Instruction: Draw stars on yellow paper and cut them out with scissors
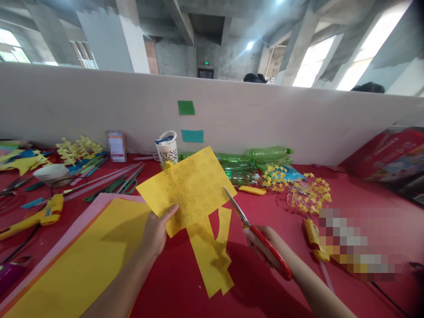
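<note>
My left hand (159, 229) grips the lower left edge of a yellow sheet (190, 181), thumb on top. Rows of small star outlines are drawn on the sheet. In my right hand (261, 243) is a pair of scissors (270, 249) with red handles. Their blades point up and left, with the tip at the right edge of the sheet; whether it touches the paper I cannot tell. Below the sheet, cut yellow scraps (207, 265) lie on the red table (172, 291).
Yellow, orange and pink sheets (82, 251) lie at the left, near a yellow glue gun (49, 212). Green bottles (238, 165), a white cup (166, 150) and a yellow cutter (252, 190) sit behind. Yellow star clusters (311, 194) and another glue gun (314, 240) are at the right.
</note>
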Demonstrator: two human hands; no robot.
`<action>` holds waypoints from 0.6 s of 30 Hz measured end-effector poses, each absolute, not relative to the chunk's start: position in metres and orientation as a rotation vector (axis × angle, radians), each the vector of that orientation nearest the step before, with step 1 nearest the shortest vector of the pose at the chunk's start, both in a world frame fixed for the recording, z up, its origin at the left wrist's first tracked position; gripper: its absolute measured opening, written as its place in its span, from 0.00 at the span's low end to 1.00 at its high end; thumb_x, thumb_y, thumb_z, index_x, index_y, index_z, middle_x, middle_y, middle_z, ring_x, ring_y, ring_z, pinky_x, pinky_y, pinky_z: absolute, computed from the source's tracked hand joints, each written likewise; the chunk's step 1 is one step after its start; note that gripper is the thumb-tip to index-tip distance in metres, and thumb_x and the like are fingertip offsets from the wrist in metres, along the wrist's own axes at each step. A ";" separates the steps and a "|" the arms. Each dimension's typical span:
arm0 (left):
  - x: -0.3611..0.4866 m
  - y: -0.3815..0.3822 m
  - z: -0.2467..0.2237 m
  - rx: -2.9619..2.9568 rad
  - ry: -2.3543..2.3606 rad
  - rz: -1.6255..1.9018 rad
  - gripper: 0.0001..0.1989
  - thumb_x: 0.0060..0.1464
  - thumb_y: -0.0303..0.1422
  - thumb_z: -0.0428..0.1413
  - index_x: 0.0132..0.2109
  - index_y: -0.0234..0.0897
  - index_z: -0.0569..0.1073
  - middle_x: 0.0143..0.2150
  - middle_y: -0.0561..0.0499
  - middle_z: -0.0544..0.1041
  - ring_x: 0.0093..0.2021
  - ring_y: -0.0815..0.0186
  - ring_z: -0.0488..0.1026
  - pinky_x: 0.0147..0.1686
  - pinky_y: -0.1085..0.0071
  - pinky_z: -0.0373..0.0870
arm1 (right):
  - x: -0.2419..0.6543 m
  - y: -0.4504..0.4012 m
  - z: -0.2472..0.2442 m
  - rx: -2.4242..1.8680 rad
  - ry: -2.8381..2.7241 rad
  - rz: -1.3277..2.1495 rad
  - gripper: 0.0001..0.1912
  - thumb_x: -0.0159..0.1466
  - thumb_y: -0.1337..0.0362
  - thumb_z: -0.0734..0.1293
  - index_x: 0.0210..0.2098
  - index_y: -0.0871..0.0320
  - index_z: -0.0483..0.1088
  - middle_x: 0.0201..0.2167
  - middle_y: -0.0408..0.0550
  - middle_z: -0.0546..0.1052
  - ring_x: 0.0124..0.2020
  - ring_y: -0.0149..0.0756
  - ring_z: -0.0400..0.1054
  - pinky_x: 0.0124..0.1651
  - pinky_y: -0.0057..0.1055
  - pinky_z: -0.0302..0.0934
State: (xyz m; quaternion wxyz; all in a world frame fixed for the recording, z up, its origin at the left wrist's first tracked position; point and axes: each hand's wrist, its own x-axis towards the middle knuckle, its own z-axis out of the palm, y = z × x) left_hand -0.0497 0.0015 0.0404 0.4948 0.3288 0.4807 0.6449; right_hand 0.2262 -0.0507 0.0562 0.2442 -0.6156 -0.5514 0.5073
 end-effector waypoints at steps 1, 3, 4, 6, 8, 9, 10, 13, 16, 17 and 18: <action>-0.050 0.002 0.041 0.787 1.174 1.563 0.22 0.44 0.31 0.64 0.49 0.36 0.73 0.48 0.45 0.77 0.52 0.55 0.70 0.53 0.60 0.65 | 0.226 -0.050 0.057 -1.686 -1.506 1.384 0.20 0.59 0.48 0.62 0.23 0.59 0.62 0.08 0.34 0.59 0.08 0.22 0.51 0.11 0.17 0.46; -0.051 0.002 0.040 0.782 1.186 1.558 0.22 0.44 0.32 0.64 0.49 0.36 0.73 0.48 0.45 0.76 0.52 0.54 0.70 0.53 0.59 0.65 | 0.226 -0.050 0.057 -1.694 -1.506 1.378 0.20 0.59 0.49 0.62 0.22 0.58 0.61 0.08 0.34 0.59 0.07 0.22 0.51 0.11 0.17 0.46; -0.051 0.003 0.040 0.787 1.186 1.557 0.22 0.45 0.32 0.64 0.49 0.36 0.73 0.48 0.45 0.76 0.52 0.54 0.70 0.53 0.59 0.66 | 0.226 -0.050 0.058 -1.703 -1.505 1.376 0.20 0.58 0.49 0.63 0.22 0.58 0.61 0.07 0.34 0.59 0.07 0.22 0.51 0.11 0.18 0.46; -0.053 0.003 0.039 0.803 1.170 1.557 0.22 0.45 0.32 0.64 0.50 0.36 0.73 0.48 0.45 0.77 0.52 0.54 0.70 0.52 0.59 0.66 | 0.225 -0.051 0.058 -1.715 -1.499 1.377 0.20 0.58 0.49 0.63 0.22 0.58 0.61 0.07 0.34 0.59 0.07 0.22 0.51 0.10 0.18 0.47; -0.053 0.004 0.037 0.810 1.152 1.555 0.23 0.45 0.32 0.64 0.50 0.37 0.72 0.48 0.45 0.77 0.53 0.54 0.69 0.52 0.60 0.67 | 0.224 -0.051 0.058 -1.708 -1.496 1.381 0.20 0.58 0.49 0.63 0.22 0.58 0.60 0.07 0.34 0.58 0.07 0.22 0.51 0.10 0.18 0.46; -0.054 0.005 0.036 0.809 1.143 1.550 0.24 0.45 0.32 0.64 0.51 0.38 0.72 0.48 0.46 0.77 0.53 0.54 0.69 0.51 0.60 0.67 | 0.224 -0.051 0.057 -1.697 -1.496 1.380 0.20 0.58 0.49 0.63 0.22 0.58 0.60 0.07 0.34 0.58 0.07 0.22 0.50 0.10 0.18 0.46; -0.054 0.005 0.036 0.807 1.134 1.544 0.24 0.45 0.32 0.64 0.51 0.38 0.72 0.48 0.46 0.77 0.54 0.54 0.69 0.51 0.61 0.68 | 0.224 -0.051 0.057 -1.684 -1.497 1.378 0.20 0.58 0.48 0.63 0.22 0.58 0.60 0.07 0.34 0.58 0.07 0.22 0.50 0.11 0.18 0.45; -0.055 0.005 0.035 0.801 1.113 1.527 0.25 0.44 0.32 0.64 0.52 0.38 0.72 0.47 0.46 0.77 0.53 0.54 0.69 0.49 0.62 0.69 | 0.224 -0.051 0.055 -1.636 -1.517 1.385 0.21 0.59 0.47 0.61 0.23 0.58 0.60 0.08 0.34 0.59 0.08 0.22 0.51 0.11 0.18 0.46; -0.055 0.004 0.035 0.821 1.098 1.514 0.25 0.43 0.33 0.65 0.51 0.37 0.72 0.46 0.45 0.77 0.52 0.53 0.70 0.48 0.63 0.70 | 0.224 -0.052 0.053 -1.575 -1.568 1.384 0.23 0.60 0.44 0.59 0.24 0.59 0.60 0.11 0.34 0.58 0.10 0.22 0.52 0.13 0.18 0.47; -0.055 0.003 0.035 0.832 1.096 1.507 0.25 0.43 0.33 0.65 0.51 0.36 0.72 0.46 0.45 0.78 0.51 0.53 0.71 0.48 0.62 0.70 | 0.224 -0.052 0.053 -1.557 -1.585 1.378 0.24 0.61 0.43 0.58 0.25 0.59 0.61 0.12 0.34 0.58 0.11 0.22 0.52 0.14 0.18 0.47; -0.055 0.003 0.035 0.842 1.095 1.496 0.26 0.43 0.33 0.65 0.51 0.36 0.72 0.46 0.44 0.78 0.50 0.53 0.71 0.48 0.62 0.69 | 0.225 -0.053 0.052 -1.542 -1.594 1.372 0.24 0.61 0.43 0.58 0.25 0.59 0.61 0.12 0.35 0.58 0.12 0.22 0.52 0.14 0.18 0.47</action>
